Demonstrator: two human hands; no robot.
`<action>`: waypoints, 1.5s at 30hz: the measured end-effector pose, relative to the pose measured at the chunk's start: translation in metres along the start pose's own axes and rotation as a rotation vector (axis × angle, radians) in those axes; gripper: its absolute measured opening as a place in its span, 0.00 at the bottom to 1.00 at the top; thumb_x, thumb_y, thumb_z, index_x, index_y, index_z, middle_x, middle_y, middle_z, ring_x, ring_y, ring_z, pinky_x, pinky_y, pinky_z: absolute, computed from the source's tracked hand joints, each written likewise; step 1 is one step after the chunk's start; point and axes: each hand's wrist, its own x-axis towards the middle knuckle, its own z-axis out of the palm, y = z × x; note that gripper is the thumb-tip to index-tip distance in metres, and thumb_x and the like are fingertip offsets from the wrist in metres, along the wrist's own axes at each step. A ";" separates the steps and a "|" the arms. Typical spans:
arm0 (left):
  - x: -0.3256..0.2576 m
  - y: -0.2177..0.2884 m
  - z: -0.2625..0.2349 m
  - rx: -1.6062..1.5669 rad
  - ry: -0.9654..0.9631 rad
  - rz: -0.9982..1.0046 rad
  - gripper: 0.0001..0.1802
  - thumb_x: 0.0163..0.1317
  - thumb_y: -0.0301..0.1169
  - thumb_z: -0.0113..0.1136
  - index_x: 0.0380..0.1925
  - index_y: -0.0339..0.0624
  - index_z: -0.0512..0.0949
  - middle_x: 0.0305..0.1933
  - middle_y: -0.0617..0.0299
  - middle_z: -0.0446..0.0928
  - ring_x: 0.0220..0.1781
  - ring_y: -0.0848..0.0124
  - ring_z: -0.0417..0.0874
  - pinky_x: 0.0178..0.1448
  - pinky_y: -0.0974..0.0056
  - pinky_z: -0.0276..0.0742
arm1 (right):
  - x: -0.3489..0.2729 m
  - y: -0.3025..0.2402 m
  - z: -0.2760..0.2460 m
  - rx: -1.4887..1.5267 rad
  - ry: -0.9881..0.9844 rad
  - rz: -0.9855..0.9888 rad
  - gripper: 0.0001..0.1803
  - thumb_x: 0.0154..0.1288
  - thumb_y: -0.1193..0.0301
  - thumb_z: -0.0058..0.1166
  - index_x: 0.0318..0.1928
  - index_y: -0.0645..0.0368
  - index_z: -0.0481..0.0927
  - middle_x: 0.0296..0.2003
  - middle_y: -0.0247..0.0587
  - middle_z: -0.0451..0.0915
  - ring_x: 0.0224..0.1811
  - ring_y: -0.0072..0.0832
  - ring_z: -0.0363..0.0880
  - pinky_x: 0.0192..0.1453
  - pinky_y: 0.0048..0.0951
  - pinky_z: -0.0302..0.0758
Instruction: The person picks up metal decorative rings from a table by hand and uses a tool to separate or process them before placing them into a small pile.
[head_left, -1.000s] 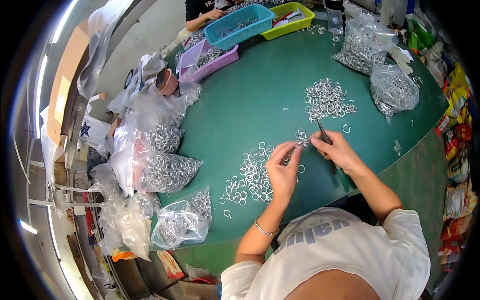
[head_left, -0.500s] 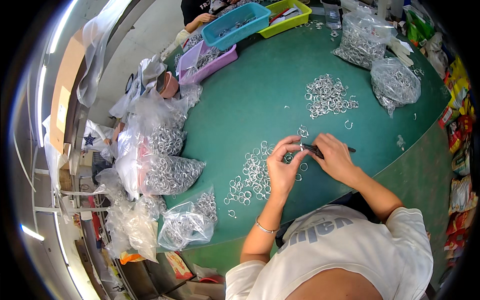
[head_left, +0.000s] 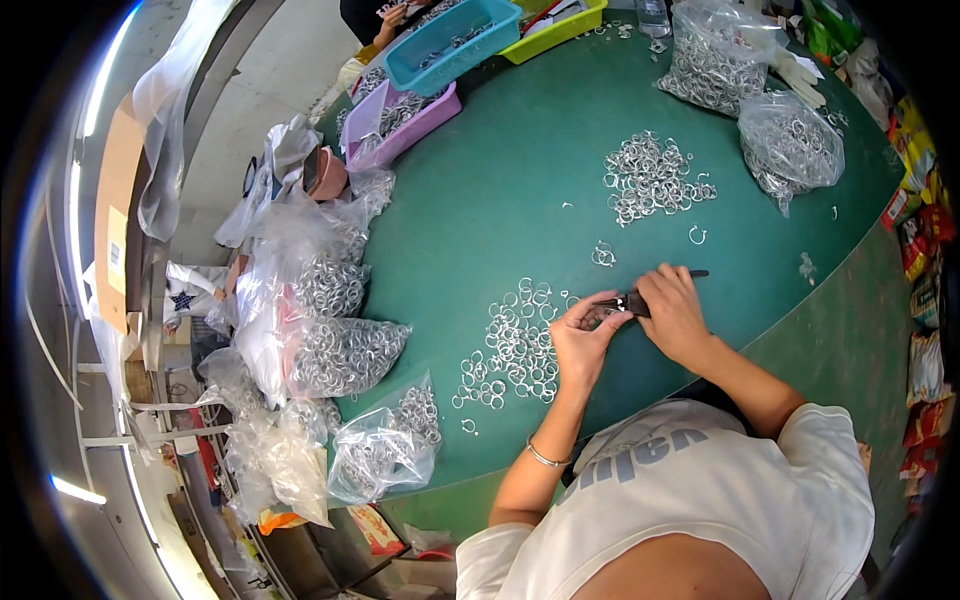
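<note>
My right hand [head_left: 672, 308] is closed around a pair of dark-handled pliers [head_left: 630, 302], whose jaws point left toward my other hand. With thumb and fingers pinched at the plier jaws, my left hand [head_left: 582, 340] grips a small metal ring [head_left: 602, 312], partly hidden by the fingers. Beside my left hand spreads a loose pile of silver metal rings [head_left: 512, 345]. Farther off lies a second heap of rings [head_left: 652, 180], and a small cluster of rings [head_left: 603, 254] sits just beyond my hands.
Clear bags full of rings [head_left: 350, 355] line the left edge of the green table [head_left: 500, 210]. More bags [head_left: 790, 150] stand at the far right. At the far side are a purple bin [head_left: 420, 130], a blue bin [head_left: 450, 62], a yellow-green bin [head_left: 555, 35] and another person's hand [head_left: 392, 18].
Both hands have shifted slightly, and the pliers have turned in my right hand. The whole view has also moved a little. The left hand stays pinched at the plier jaws.
</note>
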 end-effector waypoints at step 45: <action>-0.004 0.052 -0.009 1.111 0.008 0.713 0.02 0.47 0.19 0.55 0.20 0.36 0.74 0.21 0.56 0.71 0.24 0.57 0.74 0.26 0.59 0.68 | 0.023 -0.029 -0.028 0.728 -0.059 0.255 0.07 0.61 0.74 0.48 0.34 0.67 0.72 0.18 0.42 0.74 0.20 0.23 0.75 0.24 0.25 0.67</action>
